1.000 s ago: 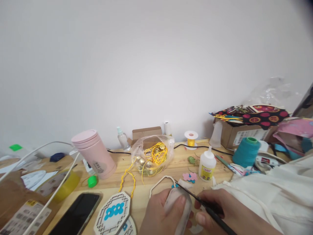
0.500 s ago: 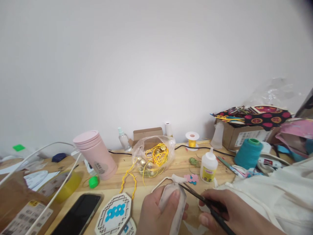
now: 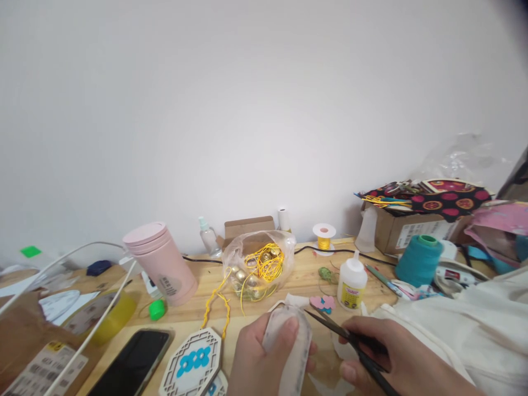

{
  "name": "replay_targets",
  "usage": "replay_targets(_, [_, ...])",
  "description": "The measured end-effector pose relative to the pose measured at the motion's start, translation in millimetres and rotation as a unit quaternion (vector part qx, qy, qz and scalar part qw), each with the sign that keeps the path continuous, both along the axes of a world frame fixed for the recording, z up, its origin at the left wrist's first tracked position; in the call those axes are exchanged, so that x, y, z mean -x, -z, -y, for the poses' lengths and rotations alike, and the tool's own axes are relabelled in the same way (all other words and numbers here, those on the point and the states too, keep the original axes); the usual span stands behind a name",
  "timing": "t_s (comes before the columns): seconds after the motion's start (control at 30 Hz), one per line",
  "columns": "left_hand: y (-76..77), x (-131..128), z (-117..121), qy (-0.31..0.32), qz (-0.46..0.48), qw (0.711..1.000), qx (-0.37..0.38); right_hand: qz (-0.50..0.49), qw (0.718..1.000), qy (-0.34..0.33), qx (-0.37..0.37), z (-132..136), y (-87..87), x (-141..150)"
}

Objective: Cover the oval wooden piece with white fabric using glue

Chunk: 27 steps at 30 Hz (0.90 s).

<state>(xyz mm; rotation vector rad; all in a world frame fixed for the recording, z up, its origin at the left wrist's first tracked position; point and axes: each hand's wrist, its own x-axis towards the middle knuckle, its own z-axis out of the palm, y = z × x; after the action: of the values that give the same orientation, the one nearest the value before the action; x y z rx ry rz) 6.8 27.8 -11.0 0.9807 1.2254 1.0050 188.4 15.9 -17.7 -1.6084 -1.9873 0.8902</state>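
Observation:
My left hand grips a pale, translucent oblong piece at the bottom centre, thumb on top. My right hand holds black scissors whose blades point left toward that piece and almost touch its right edge. A wooden octagonal frame with a blue flower pattern lies just left of my left hand. Small pink and blue cut shapes lie beyond the scissor tips, next to a white glue bottle.
On the wooden table stand a pink tumbler, a clear bag of gold bells and yellow cord, a teal thread cone and a cardboard box. A black phone lies front left; white cloth covers the right.
My left hand has tilted the pale piece slightly more upright and left. The scissors have shifted a little with it. The view has dipped slightly.

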Motion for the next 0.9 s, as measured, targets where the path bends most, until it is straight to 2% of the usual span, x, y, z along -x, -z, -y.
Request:
replay_targets(0.3, [-1.2, -5.1, 4.0, 0.005, -0.002, 1.000, 0.010, 0.001, 1.000, 0.006, -0.017, 3.6, -3.2, 5.1])
replay_targets(0.63, [0.6, -6.9, 3.4, 0.004, -0.006, 1.000, 0.007, 0.077, 0.994, 0.058, -0.046, 5.3, -12.0, 7.2])
replay_targets(0.9, [3.2, -5.8, 3.3, 0.029, 0.028, 0.999, 0.007, 0.079, 0.991, 0.072, -0.076, 5.7, -6.8, 7.4])
